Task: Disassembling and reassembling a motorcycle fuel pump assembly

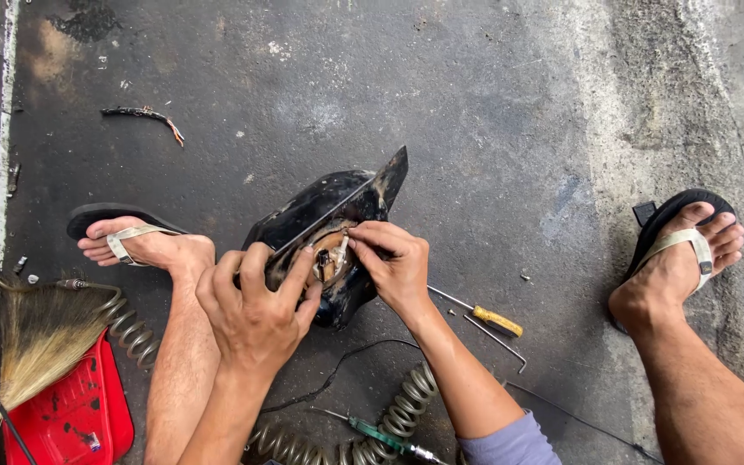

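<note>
- Left hand point(256, 308) wrapping over the near rim of the black housing point(325, 226), fingers curled and clamped, holding it tilted on the concrete floor point(492, 112) near the floor's middle.
- Right hand point(393, 263) pinching narrow, fingertips closed on a small pale part point(338, 250) inside the housing's round opening; too small to tell exactly what kind of part.
- Keeping the left grip firm and low, so the housing is not rocking while the fine work is going on.
- Working the pinched piece slowly and straight, judging by the tight space around it; avoiding sideways force against the brownish inner ring point(331, 258).
- Keeping the opening turned toward the light and toward the eyes, not shadowed by the right wrist.
- Leaving the yellow-handled screwdriver point(486, 315) lying just beside the right forearm, within easy reach, with the thin bent metal rod point(497, 340) next to it.
- Minding the coiled hose point(389, 422) and green-handled tool point(376, 433) near the floor's near edge, close under the elbows.
- Keeping both sandalled feet planted wide, left foot point(144, 245) touching close behind the left wrist, for steadiness.
</note>
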